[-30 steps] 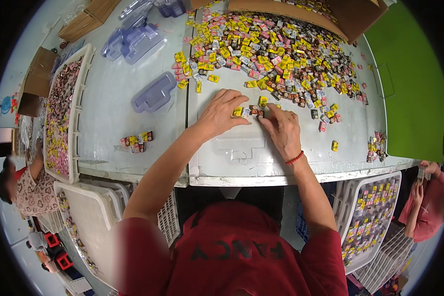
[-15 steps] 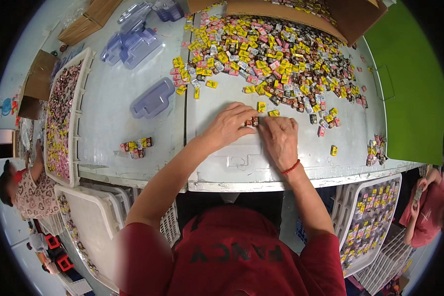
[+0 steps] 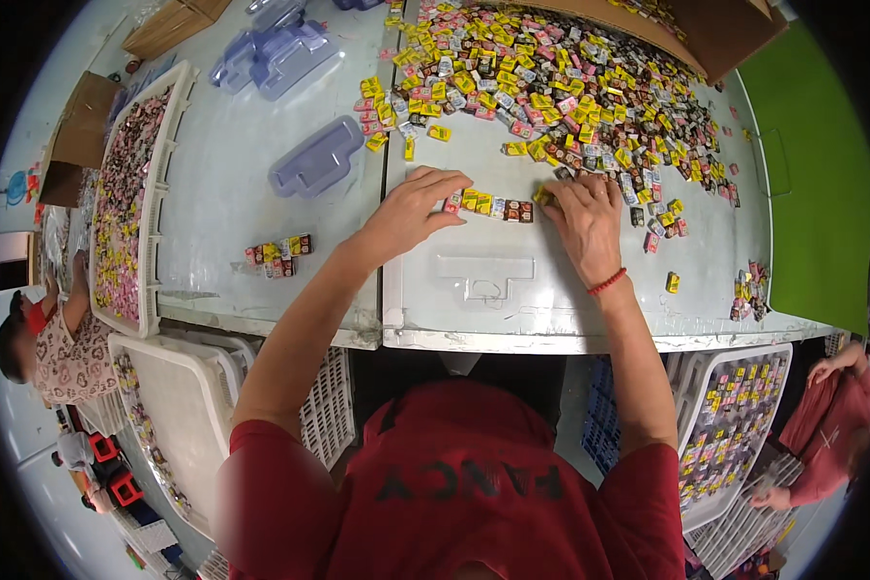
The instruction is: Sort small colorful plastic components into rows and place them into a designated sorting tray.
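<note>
A short row of small wrapped blocks [image 3: 498,207] in pink, yellow, white and brown lies on the table before me. At its left end, my left hand [image 3: 411,213] is open, thumb and fingers apart on either side of the pink block. My right hand [image 3: 587,217], with a red bracelet at the wrist, is just beyond the row's right end. It pinches a yellow block [image 3: 543,194] between thumb and fingers, which partly hide it. Nearer to me lies a clear plastic tray [image 3: 483,278] with a stepped outline.
A large heap of mixed blocks [image 3: 551,87] spreads below a cardboard box [image 3: 744,39]. Bluish plastic trays [image 3: 317,159] and a small block cluster [image 3: 278,253] lie leftward. White crates [image 3: 155,203] stand left; a filled crate [image 3: 735,425] is lower right. People are at both sides.
My hands have spread apart, uncovering the row. The left has shifted to the row's left end, and the right has moved away to the right and pinches a yellow block. The view has shifted slightly.
</note>
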Available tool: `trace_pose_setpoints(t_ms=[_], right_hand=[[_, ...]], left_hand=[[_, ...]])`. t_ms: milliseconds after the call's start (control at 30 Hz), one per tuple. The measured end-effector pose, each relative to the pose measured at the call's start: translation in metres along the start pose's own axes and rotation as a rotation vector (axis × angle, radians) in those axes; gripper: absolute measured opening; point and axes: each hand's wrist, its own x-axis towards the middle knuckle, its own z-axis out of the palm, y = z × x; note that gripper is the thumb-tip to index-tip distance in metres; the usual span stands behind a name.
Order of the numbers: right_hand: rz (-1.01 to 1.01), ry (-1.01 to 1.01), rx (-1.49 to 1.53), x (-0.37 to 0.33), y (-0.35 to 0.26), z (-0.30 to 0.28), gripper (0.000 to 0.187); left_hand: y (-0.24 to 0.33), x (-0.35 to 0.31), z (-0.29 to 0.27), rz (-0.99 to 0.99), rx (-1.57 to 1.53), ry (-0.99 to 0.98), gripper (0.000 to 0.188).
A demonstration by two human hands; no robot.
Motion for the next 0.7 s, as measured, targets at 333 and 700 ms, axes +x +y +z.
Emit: trace_pose_setpoints(t_ms=[333,700], right_hand=[[0.046,-0.007,-0.003,-0.032,-0.006,-0.013,0.032],[0.064,-0.011,0.098,-0.026,-0.018,-0.007,0.029]], left_hand=[[-0.006,-0.002,0.002,-0.035,-0.014,0.051,0.041],[0.000,0.003,0.008,0.006,0.020,0.100,0.039]])
